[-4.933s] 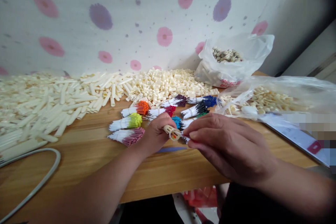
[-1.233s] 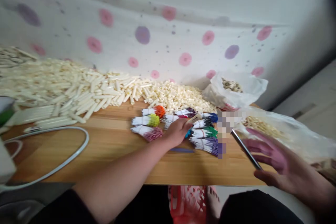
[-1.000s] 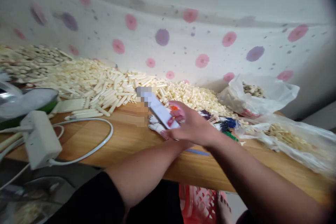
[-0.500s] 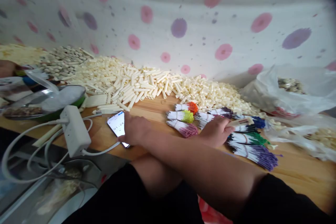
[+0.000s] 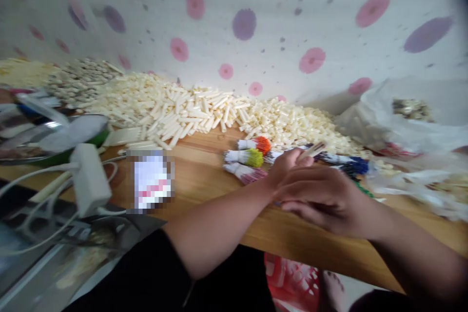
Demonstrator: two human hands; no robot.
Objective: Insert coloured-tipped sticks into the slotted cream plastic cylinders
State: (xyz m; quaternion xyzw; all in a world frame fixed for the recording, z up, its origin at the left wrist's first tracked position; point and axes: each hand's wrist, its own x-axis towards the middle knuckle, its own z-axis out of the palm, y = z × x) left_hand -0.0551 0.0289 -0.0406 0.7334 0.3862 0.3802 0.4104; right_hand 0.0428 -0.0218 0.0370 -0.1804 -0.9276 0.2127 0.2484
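Hands and tube above the table (image 5: 197, 195). The left hand (image 5: 287, 162) pinches a pale tube (image 5: 314, 150), tilted upward, behind the right hand (image 5: 329, 200). The right hand's fingers are bent across the left wrist; whether they grip anything cannot be told. The tube lies above the dark-tipped bundles, between the orange bundle (image 5: 262, 144) and the blue bundle (image 5: 360, 165).

Likely faults, by judgement: (a) the right hand screens the left, so a knock between them could loosen the pinch and drop the tube among similar parts in the pile (image 5: 296, 122); (b) the left forearm passes close to the pink bundle (image 5: 252, 175), and a low sweep could scatter its sticks; (c) the phone (image 5: 149, 180), its face obscured, lies near the front edge beside the cord (image 5: 109, 211) of the power strip (image 5: 87, 180); a sleeve catching that cord could drag the phone off. Whether the cord is plugged into it is unclear.
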